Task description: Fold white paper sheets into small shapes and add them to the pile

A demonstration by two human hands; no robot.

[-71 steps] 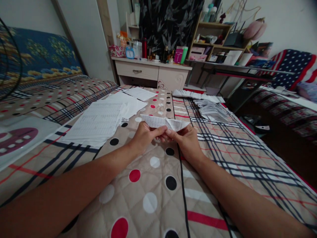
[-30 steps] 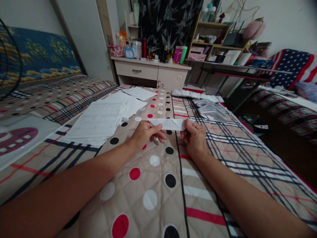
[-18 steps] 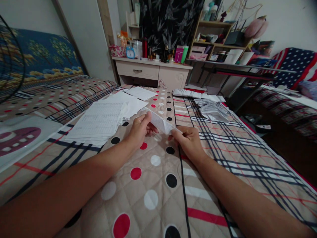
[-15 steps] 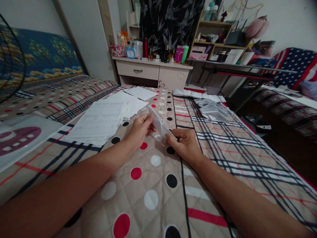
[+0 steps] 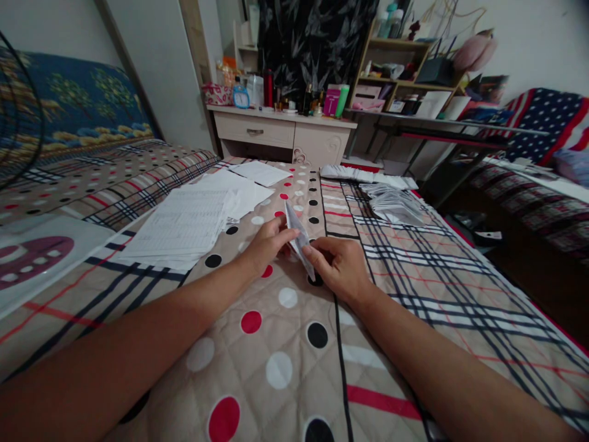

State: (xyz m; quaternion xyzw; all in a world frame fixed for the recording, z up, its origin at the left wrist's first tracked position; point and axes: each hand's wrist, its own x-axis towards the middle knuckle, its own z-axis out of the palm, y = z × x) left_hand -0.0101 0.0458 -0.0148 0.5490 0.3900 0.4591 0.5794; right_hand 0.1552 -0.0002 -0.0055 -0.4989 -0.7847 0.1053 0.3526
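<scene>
Folded paper is pinched near mid-length btwn thumb & fingers of L hand and, just beside, of R hand (R fingers curled); it's held slanted over quilt.

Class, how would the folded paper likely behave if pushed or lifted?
The paper is probably light, looking so slim. It seems fairly stiff, running nearly straight without drooping. Being thin, it might crumple if pushed.
</scene>
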